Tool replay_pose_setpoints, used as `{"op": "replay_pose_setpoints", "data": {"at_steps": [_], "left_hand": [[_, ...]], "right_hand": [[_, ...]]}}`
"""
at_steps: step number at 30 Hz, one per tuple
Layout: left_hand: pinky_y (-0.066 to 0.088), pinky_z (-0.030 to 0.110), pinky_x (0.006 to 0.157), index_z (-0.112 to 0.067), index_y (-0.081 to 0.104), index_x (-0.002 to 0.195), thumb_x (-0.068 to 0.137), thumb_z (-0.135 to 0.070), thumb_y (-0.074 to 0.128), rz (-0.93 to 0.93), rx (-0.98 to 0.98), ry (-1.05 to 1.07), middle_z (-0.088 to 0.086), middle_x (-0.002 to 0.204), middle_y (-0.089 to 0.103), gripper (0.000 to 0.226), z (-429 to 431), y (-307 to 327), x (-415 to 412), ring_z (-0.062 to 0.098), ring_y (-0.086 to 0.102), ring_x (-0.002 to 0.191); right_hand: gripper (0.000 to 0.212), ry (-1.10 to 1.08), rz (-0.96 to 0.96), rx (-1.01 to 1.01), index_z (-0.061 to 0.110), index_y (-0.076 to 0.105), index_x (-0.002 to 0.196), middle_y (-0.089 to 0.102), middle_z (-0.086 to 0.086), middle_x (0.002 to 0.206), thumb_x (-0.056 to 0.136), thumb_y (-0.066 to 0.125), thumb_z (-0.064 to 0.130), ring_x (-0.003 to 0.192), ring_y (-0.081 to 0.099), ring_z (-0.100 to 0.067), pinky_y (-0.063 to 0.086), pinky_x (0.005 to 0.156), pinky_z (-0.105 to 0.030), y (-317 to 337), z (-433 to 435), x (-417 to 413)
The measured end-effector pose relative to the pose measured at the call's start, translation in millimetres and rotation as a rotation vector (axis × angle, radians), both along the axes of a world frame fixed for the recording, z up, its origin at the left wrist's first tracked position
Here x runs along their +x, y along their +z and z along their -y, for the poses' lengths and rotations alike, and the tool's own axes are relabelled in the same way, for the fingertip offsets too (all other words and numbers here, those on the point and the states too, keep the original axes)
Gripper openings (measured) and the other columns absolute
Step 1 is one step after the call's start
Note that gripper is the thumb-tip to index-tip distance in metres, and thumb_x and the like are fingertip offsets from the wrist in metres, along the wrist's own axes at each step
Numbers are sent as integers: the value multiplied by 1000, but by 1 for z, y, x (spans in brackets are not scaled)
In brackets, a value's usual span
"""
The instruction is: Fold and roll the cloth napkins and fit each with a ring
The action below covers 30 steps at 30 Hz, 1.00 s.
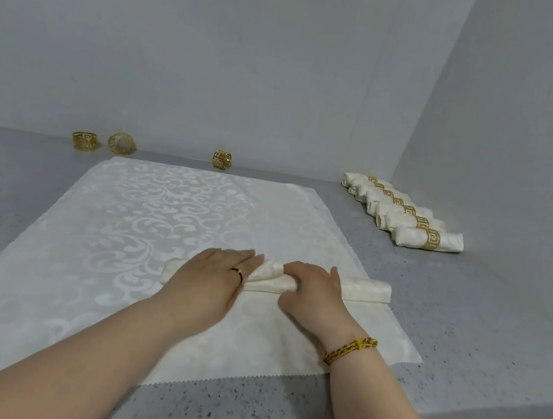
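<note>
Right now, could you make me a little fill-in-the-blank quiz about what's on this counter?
1. ___ loose gold rings stand by the back wall.
2. The row of finished napkins holds ___ rolls.
3. The bracelet is on the ___ wrist.
Missing words: three; six; right.

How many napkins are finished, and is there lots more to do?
Six rolled cream napkins with gold rings lie in a row on the right. One more cream napkin roll is in hand: the left hand presses flat on it and the right hand curls round it, on the large patterned cream cloth. It has no ring yet. Three loose gold rings wait at the back, so maybe three remain.
</note>
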<state>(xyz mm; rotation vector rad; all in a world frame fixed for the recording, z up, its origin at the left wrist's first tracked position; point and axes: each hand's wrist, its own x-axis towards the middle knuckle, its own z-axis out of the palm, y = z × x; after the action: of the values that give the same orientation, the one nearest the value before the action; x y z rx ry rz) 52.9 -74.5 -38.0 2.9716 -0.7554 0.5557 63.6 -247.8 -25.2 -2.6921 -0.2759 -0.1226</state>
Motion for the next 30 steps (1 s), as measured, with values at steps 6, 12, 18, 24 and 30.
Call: {"op": "replay_pose_setpoints", "data": {"at_steps": [6, 12, 18, 24, 30], "left_hand": [[38, 27, 89, -20, 34, 139, 97, -37, 30, -137, 61, 20, -5, 133, 46, 46, 13, 10, 9, 16, 44, 120], [34, 26, 73, -22, 42, 131, 98, -33, 28, -94, -62, 113, -4, 119, 53, 38, 22, 0, 13, 17, 47, 112], [37, 24, 86, -30, 25, 143, 97, -34, 20, -30, -152, 38, -12, 133, 48, 46, 19, 1, 10, 17, 45, 118], [47, 20, 61, -32, 62, 115, 78, -40, 27, -143, -122, -5, -20, 96, 67, 51, 15, 6, 9, 8, 62, 79], [26, 22, 98, -35, 24, 142, 73, -52, -14, -111, -115, -51, -18, 142, 35, 80, 16, -4, 17, 9, 34, 126]], "right_hand": [[40, -125, 169, -209, 18, 47, 124, 48, -1, 126, 85, 43, 9, 126, 31, -21, 4, 113, -38, 1, -7, 4], [29, -362, 30, -83, 12, 41, 94, 56, -7, 98, 86, 52, 39, 92, 53, -25, 37, 64, -28, 10, 5, 5], [46, -444, -133, 652, 10, 31, 122, 54, -9, 96, 86, 54, 28, 85, 54, -24, 43, 70, -30, 14, 4, 23], [46, -500, -243, 1595, 0, 37, 129, 52, -10, 97, 86, 51, 0, 79, 55, -20, 51, 47, -18, 9, -1, 32], [17, -337, -198, 1394, 10, 52, 75, 53, -7, 71, 81, 52, -6, 67, 54, -21, 47, 61, -27, 5, -8, 37]]}}
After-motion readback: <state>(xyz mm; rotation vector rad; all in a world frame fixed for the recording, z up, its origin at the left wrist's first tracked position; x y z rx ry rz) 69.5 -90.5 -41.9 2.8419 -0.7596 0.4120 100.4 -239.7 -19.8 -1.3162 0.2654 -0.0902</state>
